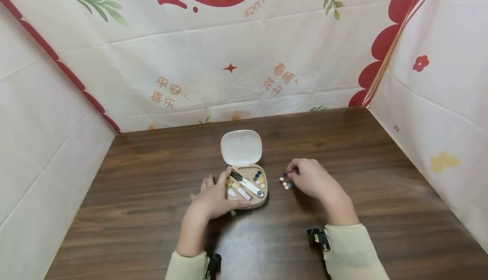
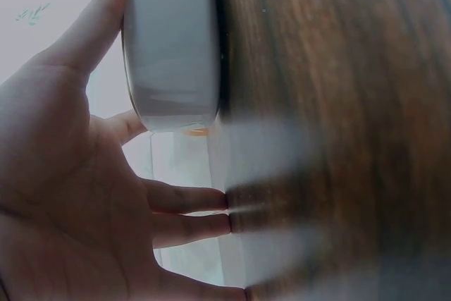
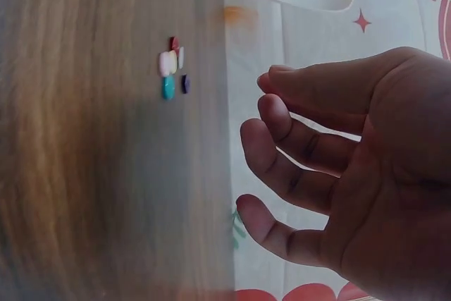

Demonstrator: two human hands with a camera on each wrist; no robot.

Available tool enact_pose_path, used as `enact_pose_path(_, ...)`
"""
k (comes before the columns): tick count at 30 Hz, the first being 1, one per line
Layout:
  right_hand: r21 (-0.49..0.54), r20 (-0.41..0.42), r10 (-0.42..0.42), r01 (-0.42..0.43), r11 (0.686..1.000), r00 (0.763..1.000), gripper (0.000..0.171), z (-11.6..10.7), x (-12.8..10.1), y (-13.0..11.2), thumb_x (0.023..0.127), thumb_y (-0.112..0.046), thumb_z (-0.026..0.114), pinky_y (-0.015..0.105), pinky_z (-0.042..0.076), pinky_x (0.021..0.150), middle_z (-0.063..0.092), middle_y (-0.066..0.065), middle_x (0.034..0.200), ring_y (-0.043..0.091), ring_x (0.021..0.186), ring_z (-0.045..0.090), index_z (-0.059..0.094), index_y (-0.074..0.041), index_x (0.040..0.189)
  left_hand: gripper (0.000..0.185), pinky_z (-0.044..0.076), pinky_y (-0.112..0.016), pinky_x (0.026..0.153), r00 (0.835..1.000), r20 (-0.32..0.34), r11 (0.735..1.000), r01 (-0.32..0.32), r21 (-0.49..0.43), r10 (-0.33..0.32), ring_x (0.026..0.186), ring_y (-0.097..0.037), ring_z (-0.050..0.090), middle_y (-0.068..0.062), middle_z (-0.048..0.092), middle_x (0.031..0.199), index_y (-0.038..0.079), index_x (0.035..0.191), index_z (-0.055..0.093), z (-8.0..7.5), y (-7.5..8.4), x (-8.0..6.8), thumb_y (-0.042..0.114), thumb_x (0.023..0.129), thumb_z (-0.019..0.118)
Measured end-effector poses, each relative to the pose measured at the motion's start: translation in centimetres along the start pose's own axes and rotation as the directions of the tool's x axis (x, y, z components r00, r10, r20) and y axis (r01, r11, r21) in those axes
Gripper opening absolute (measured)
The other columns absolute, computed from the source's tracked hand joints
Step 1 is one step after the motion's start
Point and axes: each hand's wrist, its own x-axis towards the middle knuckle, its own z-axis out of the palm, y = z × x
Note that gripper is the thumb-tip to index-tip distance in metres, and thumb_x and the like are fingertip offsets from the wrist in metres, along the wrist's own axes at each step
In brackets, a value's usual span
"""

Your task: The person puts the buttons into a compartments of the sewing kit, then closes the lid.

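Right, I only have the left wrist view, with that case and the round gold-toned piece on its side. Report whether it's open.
Observer: It is. The case has its lid tipped back, on the side away from the person.
Operator: Now tell me what lies inside, nearest the right hand.
Observer: Several small coloured discs sit in the compartment on that side.
Operator: Give me the right hand's position.
Observer: The right hand is to the right of the case, its fingers next to a cluster of loose discs on the table. I can't tell whether it pinches one.
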Motion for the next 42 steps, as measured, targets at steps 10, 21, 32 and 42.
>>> enact_pose_path(10, -0.048, 0.041, 0.048, -0.046, 0.998, 0.998, 0.005, 0.7, 0.4, 0.4, 0.098, -0.012, 0.071, 0.038, 0.050, 0.078, 0.065, 0.003, 0.084, 0.019, 0.079, 0.058, 0.073, -0.008, 0.099, 0.118, 0.018, -0.094, 0.109, 1.000, -0.003, 1.000, 0.006, 0.004, -0.006, 0.162, -0.050, 0.021, -0.035, 0.026, 0.169, 0.048, 0.168, 0.019, 0.9, -1.5, 1.6, 0.086, 0.073, 0.076)
enact_pose_path(21, -0.098, 0.057, 0.050, -0.045, 0.994, 0.997, 0.006, 1.3, 0.5, 0.9, 0.097, -0.010, 0.069, 0.040, 0.049, 0.076, 0.067, 0.002, 0.086, 0.020, 0.080, 0.058, 0.072, -0.011, 0.092, 0.120, 0.017, -0.095, 0.107, 1.000, 0.006, 1.000, 0.011, -0.005, -0.011, 0.162, -0.051, 0.020, -0.034, 0.024, 0.170, 0.050, 0.168, 0.018, 1.5, -1.7, 2.0, 0.090, 0.070, 0.074)
enact_pose_path(32, -0.145, 0.070, 0.090, -0.079, 0.986, 0.993, 0.008, 1.9, 0.5, 1.0, 0.094, -0.016, 0.074, 0.054, 0.050, 0.080, 0.068, 0.000, 0.086, 0.021, 0.083, 0.062, 0.070, -0.017, 0.088, 0.118, 0.018, -0.094, 0.109, 1.000, 0.011, 1.000, 0.010, -0.003, -0.010, 0.161, -0.051, 0.022, -0.035, 0.027, 0.169, 0.045, 0.169, 0.021, 0.4, -0.5, 0.6, 0.087, 0.072, 0.076)
enact_pose_path(42, -0.169, 0.084, 0.097, -0.081, 0.982, 0.992, 0.017, 2.0, 0.5, 1.1, 0.095, -0.019, 0.073, 0.058, 0.049, 0.083, 0.066, -0.001, 0.082, 0.020, 0.084, 0.062, 0.065, -0.016, 0.080, 0.115, 0.022, -0.092, 0.109, 1.000, 0.017, 1.000, 0.012, 0.008, -0.012, 0.160, -0.052, 0.024, -0.035, 0.028, 0.169, 0.039, 0.170, 0.023, -0.1, 0.0, -0.1, 0.078, 0.078, 0.078)
